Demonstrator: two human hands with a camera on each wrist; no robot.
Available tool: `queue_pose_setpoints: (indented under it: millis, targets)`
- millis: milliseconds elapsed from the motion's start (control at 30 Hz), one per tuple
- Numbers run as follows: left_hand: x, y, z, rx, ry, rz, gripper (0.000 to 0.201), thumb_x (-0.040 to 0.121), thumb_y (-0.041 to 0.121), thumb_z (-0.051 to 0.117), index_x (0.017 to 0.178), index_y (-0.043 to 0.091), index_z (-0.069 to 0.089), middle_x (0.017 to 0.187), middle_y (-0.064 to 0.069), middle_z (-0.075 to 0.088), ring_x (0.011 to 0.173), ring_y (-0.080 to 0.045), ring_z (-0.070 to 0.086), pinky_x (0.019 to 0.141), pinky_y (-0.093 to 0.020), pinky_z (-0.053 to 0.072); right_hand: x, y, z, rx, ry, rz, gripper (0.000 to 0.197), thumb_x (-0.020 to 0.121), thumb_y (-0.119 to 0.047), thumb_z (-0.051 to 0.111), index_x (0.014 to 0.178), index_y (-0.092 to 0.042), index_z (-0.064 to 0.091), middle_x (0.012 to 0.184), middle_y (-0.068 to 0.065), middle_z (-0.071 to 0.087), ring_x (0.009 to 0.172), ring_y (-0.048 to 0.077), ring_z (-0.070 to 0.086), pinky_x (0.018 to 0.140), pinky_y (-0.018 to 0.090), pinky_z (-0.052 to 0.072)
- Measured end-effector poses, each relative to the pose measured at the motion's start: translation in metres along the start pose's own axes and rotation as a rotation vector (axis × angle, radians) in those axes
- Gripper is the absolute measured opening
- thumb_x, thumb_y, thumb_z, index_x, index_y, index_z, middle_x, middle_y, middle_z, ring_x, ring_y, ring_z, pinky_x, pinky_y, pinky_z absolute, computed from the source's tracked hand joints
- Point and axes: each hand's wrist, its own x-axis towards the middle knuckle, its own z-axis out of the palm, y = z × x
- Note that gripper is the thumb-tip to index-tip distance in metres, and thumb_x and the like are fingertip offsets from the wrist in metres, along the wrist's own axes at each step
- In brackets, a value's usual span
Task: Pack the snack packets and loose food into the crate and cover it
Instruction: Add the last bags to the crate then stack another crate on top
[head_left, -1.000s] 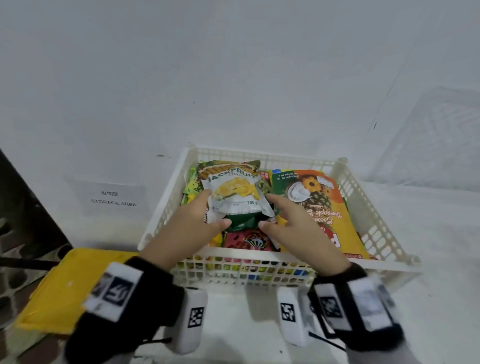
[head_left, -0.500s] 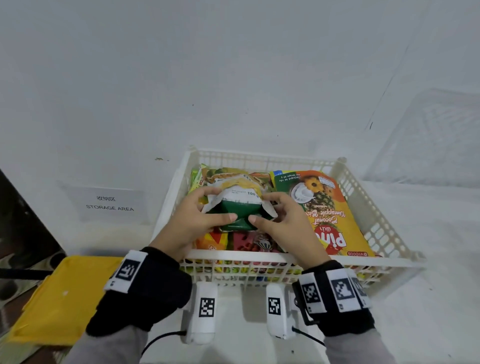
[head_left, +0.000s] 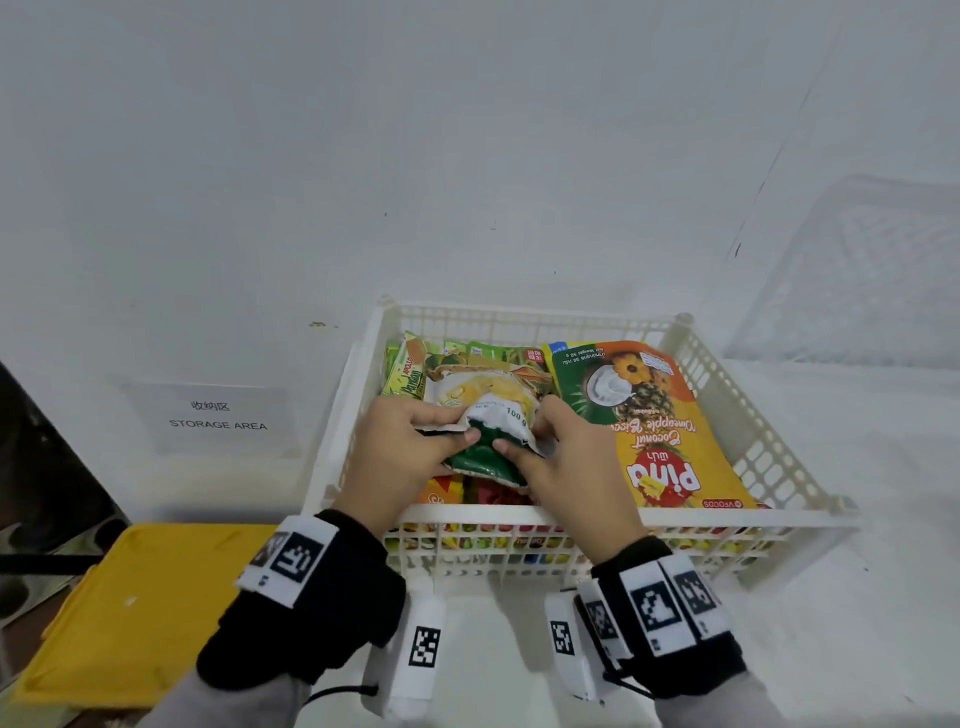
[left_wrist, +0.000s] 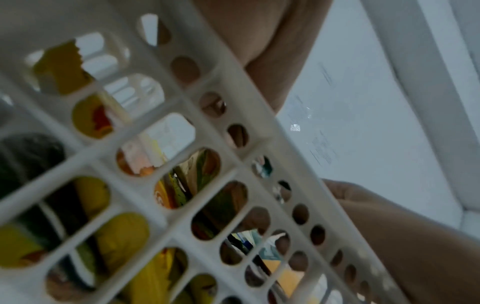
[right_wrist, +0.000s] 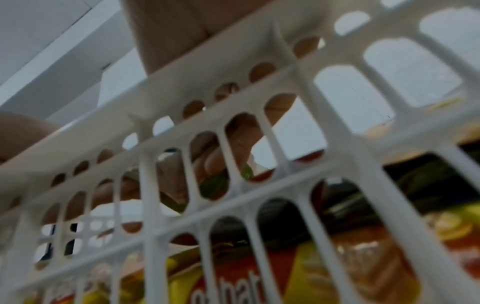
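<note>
A white slatted crate stands on the white floor, filled with snack packets. Both my hands are inside it, on a white, yellow and green jackfruit chips packet that is bent in the middle. My left hand pinches its left edge and my right hand pinches its right edge. A large orange and yellow pineapple biscuit packet lies flat in the crate's right half. Both wrist views look through the crate wall, with packets and fingers behind the slots.
A yellow lid lies on the floor at the left, in front of a "STORAGE AREA" sign on the white wall. A second white crate stands at the back right.
The jackfruit packet went from upright and flat to folded over and pushed lower into the crate. Both hands moved forward and down with it, thumbs now pressing the fold.
</note>
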Motion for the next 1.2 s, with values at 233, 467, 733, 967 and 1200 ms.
queue_pose_setpoints:
  millis: [233, 467, 733, 967, 1200]
  targets:
    - [-0.003, -0.002, -0.002, -0.005, 0.126, 0.049, 0.018, 0.071, 0.007, 0.079, 0.079, 0.023, 0.075, 0.08, 0.004, 0.072, 0.075, -0.012, 0.071, 0.058, -0.026, 0.058, -0.004, -0.011, 0.008, 0.222, 0.074, 0.094, 0.032, 0.084, -0.017, 0.068, 0.067, -0.011, 0.042, 0.07, 0.015, 0.057, 0.063, 0.033, 0.064, 0.053, 0.047, 0.053]
    - [-0.004, 0.004, -0.009, -0.215, 0.053, -0.03, 0.035, 0.084, -0.015, 0.054, 0.084, 0.014, 0.074, 0.092, -0.004, 0.071, 0.081, -0.016, 0.072, 0.062, -0.021, 0.056, 0.003, -0.005, -0.01, 0.651, 0.031, 0.328, 0.023, 0.089, 0.011, 0.05, 0.08, -0.009, 0.056, 0.108, 0.02, 0.065, 0.061, 0.036, 0.069, 0.051, 0.031, 0.057]
    - [0.0, 0.014, -0.008, -0.351, 0.073, -0.204, 0.043, 0.083, -0.026, 0.035, 0.08, -0.001, 0.069, 0.104, -0.023, 0.064, 0.083, -0.029, 0.07, 0.059, -0.022, 0.056, 0.01, -0.006, -0.018, 1.008, 0.081, 0.538, 0.036, 0.085, 0.022, 0.035, 0.096, 0.003, 0.064, 0.105, 0.033, 0.061, 0.058, 0.028, 0.071, 0.051, 0.021, 0.055]
    - [-0.002, 0.003, -0.006, 0.28, 0.075, -0.026, 0.044, 0.081, -0.012, 0.042, 0.1, 0.014, 0.072, 0.101, -0.002, 0.064, 0.09, -0.024, 0.066, 0.073, -0.04, 0.059, 0.01, 0.001, -0.014, 0.725, 0.031, 0.527, 0.042, 0.082, 0.023, 0.033, 0.106, 0.007, 0.064, 0.109, 0.018, 0.06, 0.083, 0.027, 0.065, 0.06, 0.029, 0.059]
    - [-0.007, 0.013, -0.006, 0.944, -0.292, -0.026, 0.035, 0.085, 0.003, 0.051, 0.114, 0.013, 0.067, 0.125, -0.004, 0.061, 0.112, -0.021, 0.056, 0.084, -0.017, 0.039, 0.004, 0.001, -0.022, -0.184, -0.258, 0.33, 0.032, 0.083, 0.005, 0.043, 0.099, 0.002, 0.071, 0.109, 0.017, 0.067, 0.102, 0.029, 0.06, 0.084, 0.035, 0.052]
